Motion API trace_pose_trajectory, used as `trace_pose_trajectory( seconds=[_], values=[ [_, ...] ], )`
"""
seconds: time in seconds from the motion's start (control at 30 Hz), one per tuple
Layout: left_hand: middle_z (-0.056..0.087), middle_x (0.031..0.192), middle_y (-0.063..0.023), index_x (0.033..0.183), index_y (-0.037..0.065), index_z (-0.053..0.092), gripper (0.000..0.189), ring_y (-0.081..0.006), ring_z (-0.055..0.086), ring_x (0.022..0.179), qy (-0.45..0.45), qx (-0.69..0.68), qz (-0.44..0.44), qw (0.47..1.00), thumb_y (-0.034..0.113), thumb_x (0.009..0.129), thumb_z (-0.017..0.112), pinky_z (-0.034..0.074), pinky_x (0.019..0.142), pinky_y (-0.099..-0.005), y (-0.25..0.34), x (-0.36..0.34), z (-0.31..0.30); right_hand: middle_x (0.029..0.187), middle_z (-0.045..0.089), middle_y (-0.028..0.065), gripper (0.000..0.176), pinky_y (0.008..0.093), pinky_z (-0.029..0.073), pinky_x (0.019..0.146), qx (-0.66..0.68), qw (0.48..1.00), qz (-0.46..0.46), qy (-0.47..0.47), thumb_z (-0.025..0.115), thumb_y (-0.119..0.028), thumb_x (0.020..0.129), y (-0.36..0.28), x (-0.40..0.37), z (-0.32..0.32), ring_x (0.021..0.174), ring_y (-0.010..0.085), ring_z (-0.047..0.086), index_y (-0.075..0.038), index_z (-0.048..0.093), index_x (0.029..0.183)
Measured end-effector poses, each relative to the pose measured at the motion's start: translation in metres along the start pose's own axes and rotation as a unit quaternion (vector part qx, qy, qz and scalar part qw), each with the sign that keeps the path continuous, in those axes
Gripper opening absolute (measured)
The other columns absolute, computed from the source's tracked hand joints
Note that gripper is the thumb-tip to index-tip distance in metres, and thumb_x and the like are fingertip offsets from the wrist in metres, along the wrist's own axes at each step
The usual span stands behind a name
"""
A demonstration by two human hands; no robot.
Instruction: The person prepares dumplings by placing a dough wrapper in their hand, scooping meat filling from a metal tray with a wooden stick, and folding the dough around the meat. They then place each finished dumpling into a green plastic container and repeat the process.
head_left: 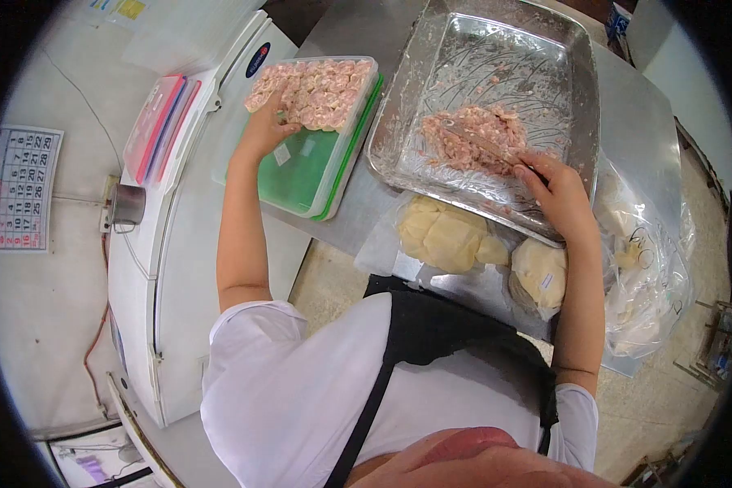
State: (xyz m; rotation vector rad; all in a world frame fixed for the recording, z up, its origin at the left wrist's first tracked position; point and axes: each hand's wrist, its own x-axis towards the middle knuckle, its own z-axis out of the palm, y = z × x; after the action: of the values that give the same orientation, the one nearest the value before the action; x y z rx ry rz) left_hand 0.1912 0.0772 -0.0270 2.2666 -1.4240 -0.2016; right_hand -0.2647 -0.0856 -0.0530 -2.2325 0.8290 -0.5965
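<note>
Minced meat (473,150) sits heaped in the lower part of a large metal tray (576,106) at the upper right of the frame, with smears across the bare bottom around it. Reaching over the tray's lower right side, the right hand (559,195) has its grip wrapped around the handle of a flat-bladed tool (486,145), whose blade lies against the heap. At the upper left, the left hand (267,130) is at a plastic container (299,180) with a green bottom, touching the rows of meat portions (329,88) in its upper part; the thumb stands apart from the fingers, and I cannot tell whether that grip holds a piece. Yellowish wrapped bundles (439,233) lie just below the tray on the counter (647,122).
</note>
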Motion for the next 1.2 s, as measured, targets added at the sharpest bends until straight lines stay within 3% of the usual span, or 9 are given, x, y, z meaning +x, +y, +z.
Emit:
trace_pose_trajectory(
  seconds=[0.23, 0.43, 0.5, 0.6, 0.73, 0.8, 0.87, 1.0, 1.2],
  values=[
    [0.064, 0.113, -0.0209, 0.143, 0.013, 0.042, 0.073, -0.0352, 0.064, 0.096, 0.041, -0.026, -0.022, 0.999, -0.002, 0.075, 0.065, 0.050, 0.086, -0.0393, 0.003, -0.011, -0.007, 0.104, 0.068, 0.0196, 0.032, 0.0402, 0.049, 0.085, -0.039, 0.999, 0.003, 0.009, 0.062, -0.026, 0.091, -0.003, -0.002, 0.002, 0.097, 0.0369, 0.064, 0.000, 0.067, 0.109],
    [0.061, 0.119, -0.0193, 0.135, 0.010, 0.052, 0.056, -0.0374, 0.060, 0.102, 0.031, 0.079, 0.128, 0.988, -0.001, 0.080, 0.056, 0.048, 0.090, -0.0415, 0.031, -0.022, 0.007, 0.102, 0.067, 0.0203, 0.033, 0.0408, 0.049, 0.083, -0.023, 0.996, 0.077, 0.030, 0.059, -0.030, 0.093, -0.007, -0.006, -0.010, 0.095, 0.0377, 0.063, -0.003, 0.068, 0.107],
    [0.061, 0.120, -0.0181, 0.131, 0.009, 0.055, 0.051, -0.0362, 0.059, 0.106, 0.126, 0.111, 0.248, 0.954, 0.000, 0.081, 0.056, 0.046, 0.094, -0.0422, 0.059, -0.043, 0.010, 0.096, 0.067, 0.0196, 0.031, 0.0415, 0.050, 0.081, -0.144, 0.987, -0.058, 0.046, 0.057, -0.031, 0.094, -0.010, -0.010, -0.037, 0.094, 0.0368, 0.064, -0.004, 0.070, 0.102],
    [0.062, 0.121, -0.0154, 0.126, 0.008, 0.059, 0.042, -0.0324, 0.057, 0.114, 0.045, -0.083, 0.318, 0.943, 0.004, 0.085, 0.059, 0.044, 0.098, -0.0397, 0.119, -0.090, 0.024, 0.090, 0.068, 0.0174, 0.029, 0.0427, 0.050, 0.078, -0.401, 0.915, 0.028, -0.037, 0.056, -0.031, 0.093, -0.041, -0.008, -0.092, 0.089, 0.0359, 0.064, -0.005, 0.071, 0.095],
    [0.061, 0.122, -0.0128, 0.121, 0.009, 0.062, 0.037, -0.0305, 0.056, 0.116, -0.122, -0.187, 0.405, 0.887, 0.011, 0.084, 0.066, 0.045, 0.098, -0.0378, 0.160, -0.120, 0.086, 0.084, 0.066, 0.0125, 0.021, 0.0434, 0.049, 0.072, -0.524, 0.847, 0.074, -0.051, 0.060, -0.023, 0.089, -0.022, 0.014, -0.110, 0.082, 0.0315, 0.064, -0.005, 0.070, 0.090],
    [0.062, 0.119, -0.0126, 0.120, 0.008, 0.062, 0.037, -0.0312, 0.056, 0.114, -0.159, -0.184, 0.408, 0.880, 0.011, 0.083, 0.067, 0.045, 0.097, -0.0388, 0.166, -0.126, 0.115, 0.078, 0.066, 0.0134, 0.015, 0.0423, 0.051, 0.069, -0.579, 0.814, -0.044, 0.026, 0.061, -0.017, 0.082, 0.034, 0.020, -0.095, 0.077, 0.0313, 0.066, -0.004, 0.068, 0.079],
    [0.061, 0.111, -0.0125, 0.112, 0.007, 0.064, 0.034, -0.0329, 0.055, 0.109, -0.209, -0.173, 0.390, 0.880, 0.013, 0.079, 0.071, 0.045, 0.094, -0.0405, 0.172, -0.131, 0.126, 0.071, 0.065, 0.0145, 0.012, 0.0416, 0.052, 0.063, -0.547, 0.833, -0.066, 0.043, 0.060, -0.014, 0.077, -0.001, -0.007, -0.057, 0.071, 0.0308, 0.066, -0.005, 0.066, 0.072],
    [0.062, 0.106, -0.0120, 0.106, 0.006, 0.067, 0.029, -0.0326, 0.056, 0.106, -0.175, -0.156, 0.383, 0.894, 0.013, 0.078, 0.071, 0.045, 0.092, -0.0399, 0.159, -0.129, 0.139, 0.070, 0.064, 0.0142, 0.013, 0.0411, 0.052, 0.059, -0.523, 0.843, -0.055, -0.112, 0.060, -0.014, 0.078, -0.073, -0.058, -0.030, 0.066, 0.0305, 0.066, -0.005, 0.066, 0.071],
    [0.064, 0.093, -0.0117, 0.098, 0.003, 0.067, 0.019, -0.0315, 0.060, 0.090, -0.148, -0.210, 0.372, 0.892, 0.012, 0.082, 0.070, 0.049, 0.079, -0.0385, 0.159, -0.126, 0.131, 0.068, 0.064, 0.0135, 0.012, 0.0410, 0.051, 0.057, -0.571, 0.819, -0.034, -0.047, 0.062, -0.014, 0.078, -0.048, -0.017, -0.076, 0.066, 0.0305, 0.066, -0.006, 0.067, 0.070]
  ],
)
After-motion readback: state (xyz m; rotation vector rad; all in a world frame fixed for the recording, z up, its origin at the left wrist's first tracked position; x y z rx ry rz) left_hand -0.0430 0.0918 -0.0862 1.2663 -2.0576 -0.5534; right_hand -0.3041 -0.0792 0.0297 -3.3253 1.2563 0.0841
